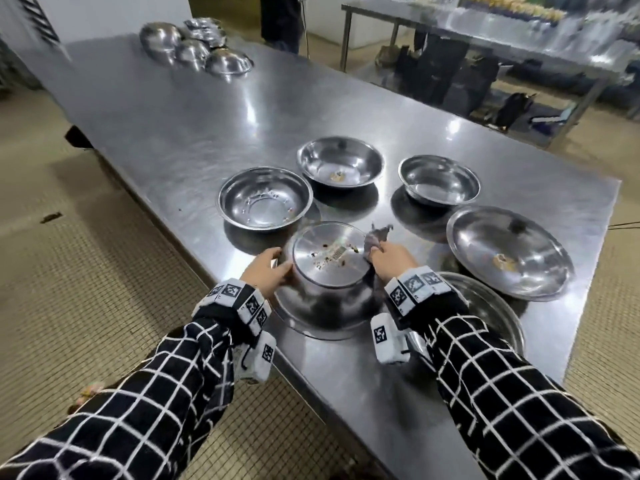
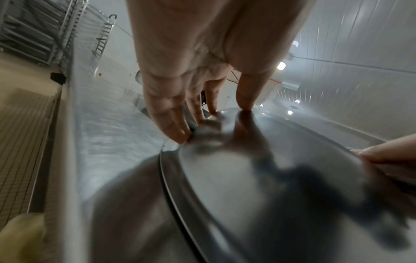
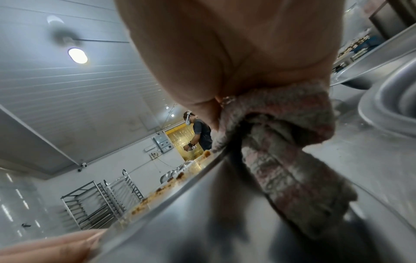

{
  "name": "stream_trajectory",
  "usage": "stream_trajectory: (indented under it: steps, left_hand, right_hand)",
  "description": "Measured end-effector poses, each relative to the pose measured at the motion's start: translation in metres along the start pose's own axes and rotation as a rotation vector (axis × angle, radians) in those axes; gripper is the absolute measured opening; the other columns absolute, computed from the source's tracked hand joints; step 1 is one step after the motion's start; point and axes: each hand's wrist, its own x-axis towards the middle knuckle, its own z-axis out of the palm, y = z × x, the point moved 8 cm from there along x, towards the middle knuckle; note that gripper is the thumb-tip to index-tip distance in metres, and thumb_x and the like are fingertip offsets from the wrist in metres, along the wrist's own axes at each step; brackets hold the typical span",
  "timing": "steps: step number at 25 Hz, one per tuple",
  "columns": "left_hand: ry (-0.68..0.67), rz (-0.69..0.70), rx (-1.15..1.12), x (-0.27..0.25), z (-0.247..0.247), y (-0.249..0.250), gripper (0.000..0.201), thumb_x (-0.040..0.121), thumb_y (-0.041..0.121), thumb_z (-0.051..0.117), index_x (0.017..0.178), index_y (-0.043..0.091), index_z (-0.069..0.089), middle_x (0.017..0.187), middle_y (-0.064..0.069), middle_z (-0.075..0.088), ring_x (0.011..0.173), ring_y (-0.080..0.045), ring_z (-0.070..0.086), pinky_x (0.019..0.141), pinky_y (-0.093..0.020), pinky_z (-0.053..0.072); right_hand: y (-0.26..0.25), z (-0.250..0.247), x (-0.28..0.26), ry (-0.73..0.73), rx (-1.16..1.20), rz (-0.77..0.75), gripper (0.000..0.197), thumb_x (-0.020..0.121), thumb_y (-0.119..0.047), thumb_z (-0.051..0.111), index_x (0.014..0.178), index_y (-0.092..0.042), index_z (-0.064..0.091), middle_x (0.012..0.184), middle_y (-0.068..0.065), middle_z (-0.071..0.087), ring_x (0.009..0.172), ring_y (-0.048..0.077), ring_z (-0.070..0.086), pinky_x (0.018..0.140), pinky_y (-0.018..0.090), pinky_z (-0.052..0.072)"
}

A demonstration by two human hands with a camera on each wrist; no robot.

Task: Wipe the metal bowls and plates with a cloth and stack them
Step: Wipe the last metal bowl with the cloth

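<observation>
An upside-down metal bowl [image 1: 329, 271] sits near the table's front edge, its flat base up and speckled with crumbs. My left hand [image 1: 268, 271] steadies its left wall, and the fingers [image 2: 166, 117] lie fairly straight with their tips on the metal [image 2: 225, 178]. My right hand [image 1: 389, 259] grips a bunched grey-pink cloth [image 1: 375, 237] against the bowl's right edge. In the right wrist view the cloth [image 3: 281, 160] hangs from the hand [image 3: 225, 53] down over the bowl's side [image 3: 202, 222]. Behind stand three upright bowls [image 1: 265, 199], [image 1: 341, 162], [image 1: 438, 180]. A soiled plate [image 1: 509, 251] lies to the right.
Another plate [image 1: 491, 306] lies under my right wrist by the steel table's [image 1: 173, 116] right front corner. Several upturned bowls [image 1: 197, 46] are grouped at the far left end. Another steel table [image 1: 485, 29] stands behind. A person [image 3: 200, 131] stands far off.
</observation>
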Motion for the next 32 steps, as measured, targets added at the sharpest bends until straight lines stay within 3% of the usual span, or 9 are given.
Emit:
stream_trajectory:
  steps: [2, 7, 9, 12, 14, 17, 21, 26, 32]
  left_hand:
    - [-0.031, 0.023, -0.016, -0.008, -0.008, -0.015, 0.057, 0.088, 0.029, 0.064, 0.136, 0.005, 0.045, 0.135, -0.013, 0.053, 0.125, -0.026, 0.049, 0.107, -0.035, 0.037]
    - [-0.238, -0.07, 0.047, -0.051, -0.018, -0.073, 0.116, 0.048, 0.09, 0.056, 0.141, 0.025, 0.032, 0.137, -0.014, 0.041, 0.124, -0.033, 0.046, 0.101, -0.056, 0.042]
    - [-0.218, -0.13, -0.01, -0.067, -0.025, -0.086, 0.124, 0.046, 0.088, 0.062, 0.146, 0.031, 0.018, 0.143, -0.017, 0.03, 0.129, -0.037, 0.039, 0.104, -0.058, 0.038]
    - [-0.288, -0.26, -0.375, -0.087, -0.024, -0.108, 0.124, 0.05, 0.059, 0.08, 0.144, 0.046, 0.001, 0.149, -0.018, 0.025, 0.123, -0.039, 0.045, 0.088, -0.06, 0.049]
    - [-0.309, -0.293, -0.447, -0.09, -0.023, -0.124, 0.122, 0.047, 0.062, 0.084, 0.143, 0.047, 0.011, 0.147, -0.02, 0.031, 0.112, -0.041, 0.055, 0.083, -0.063, 0.051]
    - [-0.161, -0.258, -0.538, -0.086, -0.032, -0.141, 0.11, 0.05, 0.079, 0.072, 0.135, 0.017, 0.043, 0.133, -0.018, 0.054, 0.109, -0.036, 0.061, 0.09, -0.057, 0.05]
    - [0.0, -0.148, -0.72, -0.093, -0.058, -0.114, 0.058, 0.081, 0.053, 0.065, 0.107, 0.001, 0.064, 0.1, -0.014, 0.071, 0.093, -0.027, 0.067, 0.083, -0.035, 0.054]
    - [-0.12, -0.162, -0.744, -0.092, -0.044, -0.08, 0.092, 0.041, 0.077, 0.077, 0.101, 0.009, 0.07, 0.101, -0.011, 0.073, 0.101, -0.031, 0.067, 0.094, -0.044, 0.05]
    - [-0.317, -0.022, -0.631, -0.134, 0.023, 0.033, 0.089, 0.039, 0.083, 0.072, 0.091, 0.011, 0.07, 0.097, -0.011, 0.073, 0.095, -0.03, 0.068, 0.093, -0.048, 0.05]
  right_hand:
    - [-0.003, 0.01, -0.011, 0.047, -0.043, 0.013, 0.039, 0.101, -0.025, 0.033, 0.121, -0.002, 0.058, 0.125, 0.023, 0.055, 0.114, 0.037, 0.053, 0.093, 0.036, 0.04]
    - [-0.013, 0.041, -0.075, 0.183, -0.086, 0.021, 0.036, 0.101, -0.025, 0.031, 0.122, -0.003, 0.052, 0.123, 0.02, 0.045, 0.113, 0.039, 0.046, 0.098, 0.044, 0.037]
    - [-0.018, 0.048, -0.101, 0.244, -0.108, 0.025, 0.033, 0.101, -0.023, 0.033, 0.121, -0.004, 0.051, 0.122, 0.02, 0.045, 0.111, 0.038, 0.046, 0.096, 0.044, 0.036]
    - [-0.02, 0.064, -0.138, 0.315, -0.048, 0.071, 0.033, 0.101, -0.023, 0.033, 0.121, -0.004, 0.052, 0.122, 0.02, 0.046, 0.112, 0.037, 0.044, 0.094, 0.042, 0.035]
    - [-0.016, 0.075, -0.162, 0.386, 0.086, 0.103, 0.033, 0.101, -0.024, 0.034, 0.118, -0.004, 0.054, 0.119, 0.018, 0.047, 0.111, 0.038, 0.046, 0.095, 0.043, 0.035]
    - [-0.014, 0.091, -0.192, 0.492, 0.306, 0.116, 0.031, 0.1, -0.024, 0.038, 0.115, -0.005, 0.058, 0.111, 0.014, 0.05, 0.105, 0.032, 0.05, 0.094, 0.037, 0.037]
    - [-0.027, 0.094, -0.222, 0.591, 0.426, 0.06, 0.027, 0.099, -0.018, 0.044, 0.119, -0.006, 0.057, 0.108, 0.01, 0.054, 0.103, 0.024, 0.051, 0.086, 0.023, 0.033]
    - [-0.008, 0.04, -0.265, 0.8, 0.622, 0.116, 0.02, 0.093, -0.02, 0.057, 0.111, -0.014, 0.049, 0.095, -0.008, 0.057, 0.091, 0.014, 0.055, 0.081, 0.024, 0.042]
    - [0.057, -0.033, -0.342, 1.097, 0.462, 0.281, 0.024, 0.097, -0.024, 0.048, 0.107, -0.008, 0.063, 0.094, 0.0, 0.051, 0.093, 0.022, 0.053, 0.083, 0.031, 0.043]
